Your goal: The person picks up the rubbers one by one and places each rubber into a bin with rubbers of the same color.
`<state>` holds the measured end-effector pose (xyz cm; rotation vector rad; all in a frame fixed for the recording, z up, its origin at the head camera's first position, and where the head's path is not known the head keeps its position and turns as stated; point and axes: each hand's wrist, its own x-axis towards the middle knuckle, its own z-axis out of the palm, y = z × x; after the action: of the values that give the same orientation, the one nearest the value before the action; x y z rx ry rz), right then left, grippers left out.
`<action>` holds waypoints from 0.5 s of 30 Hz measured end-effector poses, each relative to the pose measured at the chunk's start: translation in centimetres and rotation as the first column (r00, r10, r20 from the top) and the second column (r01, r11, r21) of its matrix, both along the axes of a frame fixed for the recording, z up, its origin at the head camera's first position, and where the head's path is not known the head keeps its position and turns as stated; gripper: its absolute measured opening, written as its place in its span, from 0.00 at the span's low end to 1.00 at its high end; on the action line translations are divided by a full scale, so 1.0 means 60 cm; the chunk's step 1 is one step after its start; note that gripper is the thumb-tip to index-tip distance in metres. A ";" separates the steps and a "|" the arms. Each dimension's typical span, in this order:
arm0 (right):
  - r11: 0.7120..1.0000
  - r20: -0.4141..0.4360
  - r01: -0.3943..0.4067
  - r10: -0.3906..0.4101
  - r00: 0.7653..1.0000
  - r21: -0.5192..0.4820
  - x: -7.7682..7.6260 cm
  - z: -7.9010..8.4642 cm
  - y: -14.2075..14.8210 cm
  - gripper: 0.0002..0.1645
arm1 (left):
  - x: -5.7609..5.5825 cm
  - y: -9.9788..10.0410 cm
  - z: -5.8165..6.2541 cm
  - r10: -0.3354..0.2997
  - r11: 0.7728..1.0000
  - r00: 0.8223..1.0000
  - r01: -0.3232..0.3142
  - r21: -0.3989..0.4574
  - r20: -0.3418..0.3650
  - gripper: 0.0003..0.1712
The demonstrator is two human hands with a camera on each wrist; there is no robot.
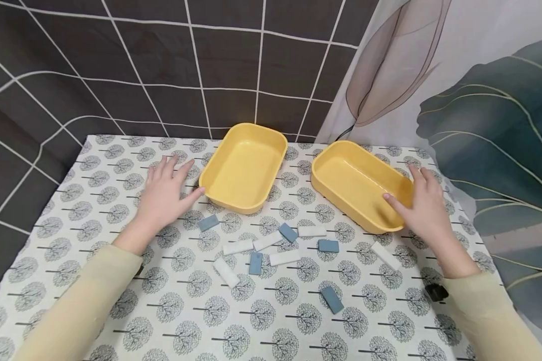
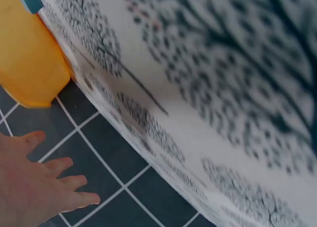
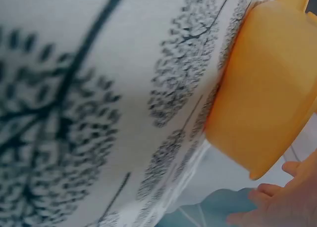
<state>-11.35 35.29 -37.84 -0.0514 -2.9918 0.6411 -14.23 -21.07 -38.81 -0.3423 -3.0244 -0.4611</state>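
Note:
Two yellow rectangular bins stand on the cloth at the back of the table. The left bin (image 1: 243, 206) has my left hand (image 1: 164, 193) beside it, fingers spread and thumb near its rim; the left wrist view shows the hand (image 2: 47, 175) holding nothing. By the right end of the right bin (image 1: 343, 200) is my right hand (image 1: 423, 205), its fingers spread and thumb over the rim; whether it touches cannot be told. Both bins look bare inside. In front lie several blue blocks (image 1: 255, 263) and several longer white blocks (image 1: 226, 273), scattered flat.
A white cloth (image 1: 185, 301) with a grey tree print covers the table. Behind it hangs a dark curtain (image 1: 158, 60) with white grid lines. On the right is a light curtain (image 1: 492, 150) with large leaf shapes, close to the table's edge.

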 end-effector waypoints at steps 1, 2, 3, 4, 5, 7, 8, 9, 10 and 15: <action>1.000 0.002 0.002 -0.002 1.000 -0.012 0.002 -0.002 0.003 0.60 | -0.001 0.002 -0.003 -0.003 1.000 1.000 0.003 0.008 0.006 0.47; 1.000 0.004 0.005 -0.005 1.000 -0.021 0.003 -0.003 0.006 0.60 | -0.003 0.003 -0.005 -0.005 1.000 1.000 0.004 0.018 0.015 0.47; 1.000 0.002 0.005 -0.005 1.000 -0.030 0.004 -0.005 0.009 0.59 | -0.004 0.005 -0.006 -0.006 1.000 1.000 0.005 0.027 0.027 0.47; 0.999 0.003 0.003 -0.003 1.000 -0.040 0.005 -0.006 0.012 0.59 | -0.005 0.006 -0.008 -0.004 0.999 0.999 0.003 0.037 0.040 0.47; 0.999 0.002 0.003 -0.003 1.000 -0.046 0.005 -0.008 0.015 0.59 | -0.006 0.007 -0.009 -0.001 0.999 0.999 -0.002 0.052 0.054 0.47; 0.998 0.004 0.000 0.000 1.000 -0.062 0.007 -0.011 0.020 0.58 | -0.008 0.009 -0.010 0.003 0.997 0.997 -0.009 0.080 0.081 0.47; 0.998 0.004 -0.002 0.003 1.000 -0.069 0.007 -0.013 0.022 0.58 | -0.009 0.009 -0.011 0.005 0.995 0.995 -0.014 0.096 0.096 0.47; 0.997 0.007 -0.005 0.006 1.000 -0.075 0.007 -0.014 0.025 0.57 | -0.010 0.010 -0.011 0.003 0.993 0.994 -0.017 0.117 0.112 0.46; 0.997 0.014 -0.006 0.007 1.000 -0.080 0.008 -0.016 0.027 0.57 | -0.011 0.010 -0.011 0.002 0.989 0.992 -0.021 0.143 0.130 0.46; 0.993 0.056 -0.012 0.018 0.998 -0.113 0.009 -0.021 0.034 0.56 | -0.014 0.011 -0.013 -0.023 0.955 0.973 -0.046 0.292 0.229 0.44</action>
<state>-10.81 37.35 -39.11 -0.0553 -3.0098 0.8239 -15.10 -20.38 -39.60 -0.2667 -3.1019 -1.0047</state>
